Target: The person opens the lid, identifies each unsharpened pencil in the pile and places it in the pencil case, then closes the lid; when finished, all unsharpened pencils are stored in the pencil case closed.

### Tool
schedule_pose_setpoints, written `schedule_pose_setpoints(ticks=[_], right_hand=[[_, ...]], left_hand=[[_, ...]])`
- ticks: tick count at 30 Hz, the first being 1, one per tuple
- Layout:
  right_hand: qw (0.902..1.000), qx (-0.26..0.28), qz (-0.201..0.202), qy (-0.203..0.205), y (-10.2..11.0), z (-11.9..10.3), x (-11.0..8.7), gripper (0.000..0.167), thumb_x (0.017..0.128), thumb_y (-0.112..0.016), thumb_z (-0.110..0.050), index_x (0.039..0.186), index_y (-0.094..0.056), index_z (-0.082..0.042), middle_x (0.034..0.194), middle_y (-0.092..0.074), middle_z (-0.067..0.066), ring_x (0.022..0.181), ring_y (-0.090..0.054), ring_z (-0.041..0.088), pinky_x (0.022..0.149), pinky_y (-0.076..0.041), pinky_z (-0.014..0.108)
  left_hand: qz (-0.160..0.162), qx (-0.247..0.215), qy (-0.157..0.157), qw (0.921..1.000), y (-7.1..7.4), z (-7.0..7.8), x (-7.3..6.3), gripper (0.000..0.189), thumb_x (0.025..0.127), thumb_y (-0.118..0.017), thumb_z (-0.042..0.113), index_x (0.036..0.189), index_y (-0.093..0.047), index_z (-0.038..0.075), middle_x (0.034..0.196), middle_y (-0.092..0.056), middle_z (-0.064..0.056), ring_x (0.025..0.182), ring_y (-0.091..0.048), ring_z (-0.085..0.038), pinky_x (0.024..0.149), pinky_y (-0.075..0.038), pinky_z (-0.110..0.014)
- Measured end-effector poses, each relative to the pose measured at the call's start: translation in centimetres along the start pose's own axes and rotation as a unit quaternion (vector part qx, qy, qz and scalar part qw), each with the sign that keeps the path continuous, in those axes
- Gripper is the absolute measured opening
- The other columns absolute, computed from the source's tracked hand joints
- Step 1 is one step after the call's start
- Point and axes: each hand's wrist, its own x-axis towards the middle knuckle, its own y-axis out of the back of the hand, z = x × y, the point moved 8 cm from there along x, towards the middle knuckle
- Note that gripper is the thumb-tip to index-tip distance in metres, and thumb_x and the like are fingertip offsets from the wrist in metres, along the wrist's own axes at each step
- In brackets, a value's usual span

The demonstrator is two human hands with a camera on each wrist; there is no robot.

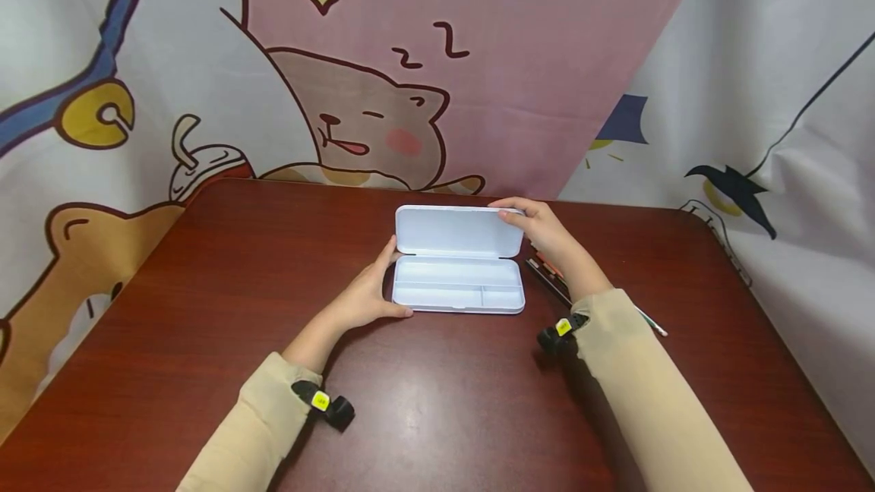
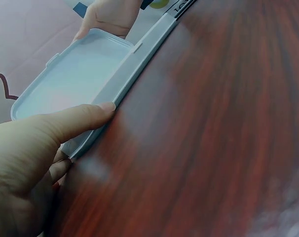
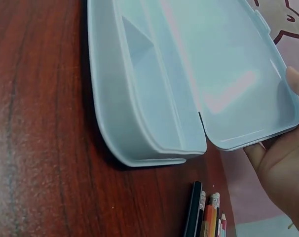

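Note:
A white pencil case [image 1: 437,296] lies on the table with its lid [image 1: 451,231] raised. Inside its base are a long compartment at the back and two at the front, all bare. My left hand [image 1: 365,294] grips the left end of the base, thumb at the front side and fingers toward the back; the thumb [image 2: 88,118] shows against the case's front wall in the left wrist view. The lid's upper right corner is pinched by my right hand [image 1: 547,230], with the thumb on its inner face and fingers behind it.
Several pencils [image 3: 211,212] and a dark pen [image 3: 193,210] lie to the right of the case, partly under my right forearm. A dark red wooden table [image 1: 273,249] carries everything. Behind it hangs a curtain [image 1: 533,82] printed with cartoon animals.

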Motion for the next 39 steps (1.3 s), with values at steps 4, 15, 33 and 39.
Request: schedule_pose_setpoints(ticks=[4,15,33,39], right_hand=[[0.9999,-0.004,0.002,-0.012,0.1,0.3,0.5,0.036,0.097,-0.058,-0.030,0.124,-0.064,-0.007,0.130,-0.055,0.009,0.122,-0.043,0.025,0.104,-0.027,0.051],[0.9987,-0.037,0.036,-0.003,0.4,0.1,0.0,0.039,0.096,-0.060,-0.030,0.127,-0.062,-0.007,0.130,-0.056,0.008,0.118,-0.046,0.024,0.098,-0.035,0.049],[0.9744,-0.151,0.153,0.066,6.0,0.1,-8.7,0.031,0.093,-0.064,-0.023,0.119,-0.065,-0.005,0.102,-0.067,0.012,0.085,-0.060,0.010,0.069,-0.046,0.018],[0.9639,-0.198,0.172,0.049,6.7,0.5,-12.0,0.027,0.092,-0.066,-0.022,0.112,-0.068,-0.005,0.093,-0.066,0.008,0.078,-0.058,0.010,0.063,-0.044,0.020]], left_hand=[[0.000,0.003,-0.003,1.0000,0.0,0.1,0.1,0.127,0.064,-0.090,0.013,0.152,-0.001,-0.001,0.143,-0.043,-0.017,0.133,-0.036,-0.027,0.109,-0.022,-0.045],[0.003,0.018,-0.009,0.9998,0.3,0.1,0.1,0.127,0.062,-0.091,0.014,0.153,-0.003,0.002,0.140,-0.046,-0.018,0.130,-0.039,-0.028,0.108,-0.024,-0.045],[-0.002,0.017,0.010,0.9998,-0.1,-0.2,0.1,0.127,0.063,-0.091,0.015,0.153,-0.002,0.004,0.143,-0.043,-0.018,0.132,-0.036,-0.027,0.109,-0.024,-0.045],[0.000,0.017,0.008,0.9998,-0.1,0.0,0.1,0.127,0.063,-0.091,0.014,0.153,-0.002,0.004,0.143,-0.043,-0.018,0.132,-0.037,-0.028,0.109,-0.024,-0.045]])
